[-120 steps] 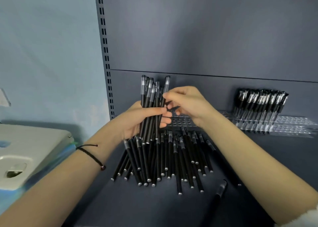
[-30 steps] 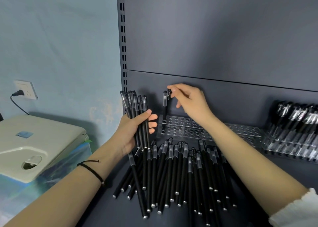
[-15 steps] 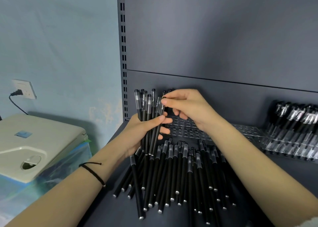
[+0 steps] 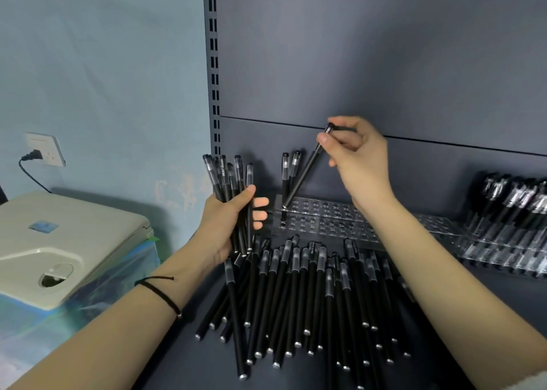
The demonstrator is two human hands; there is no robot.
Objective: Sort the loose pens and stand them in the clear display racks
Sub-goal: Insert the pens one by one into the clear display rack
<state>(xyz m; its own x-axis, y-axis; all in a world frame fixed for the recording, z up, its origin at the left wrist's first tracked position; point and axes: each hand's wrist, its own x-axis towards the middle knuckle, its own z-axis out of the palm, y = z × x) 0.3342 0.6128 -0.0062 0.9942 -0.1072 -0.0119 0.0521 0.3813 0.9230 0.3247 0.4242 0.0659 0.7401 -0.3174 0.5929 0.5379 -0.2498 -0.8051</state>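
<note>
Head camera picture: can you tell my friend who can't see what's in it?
A right hand lowers one black pen, tilted, into a clear rack beside two pens already standing. The left hand grips a bundle of pens upright, and many loose pens lie piled on the dark shelf.
</note>
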